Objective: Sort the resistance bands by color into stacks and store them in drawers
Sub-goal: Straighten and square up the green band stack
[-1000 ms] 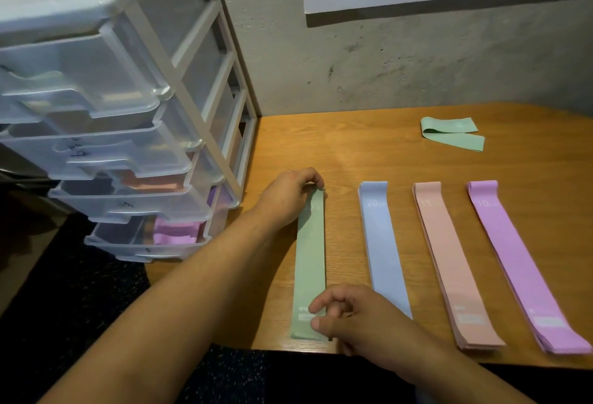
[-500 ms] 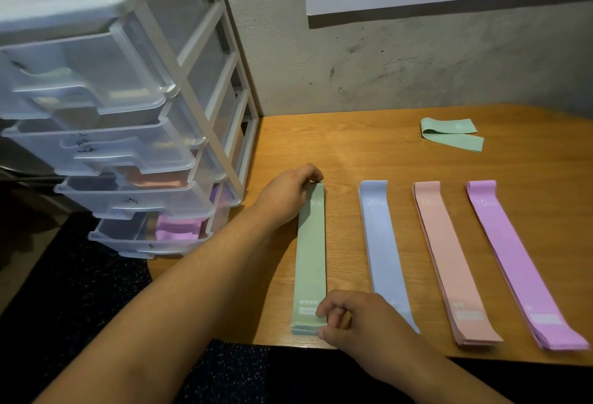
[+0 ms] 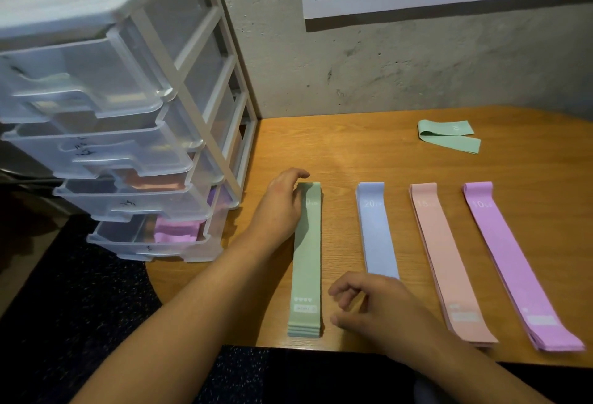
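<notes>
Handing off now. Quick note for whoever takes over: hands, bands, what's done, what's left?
Left hand: rests against the far end of the green stack; can't tell if it grips.
Right hand: loosely curled beside the stack's near end, holding nothing.
Table: the green stack, blue stack, peach stack and purple stack lie side by side. A folded green band lies apart at the back.
Done: four colour stacks laid out.
Left: add the folded band to the green stack, then move the stacks into the drawer unit.
</notes>
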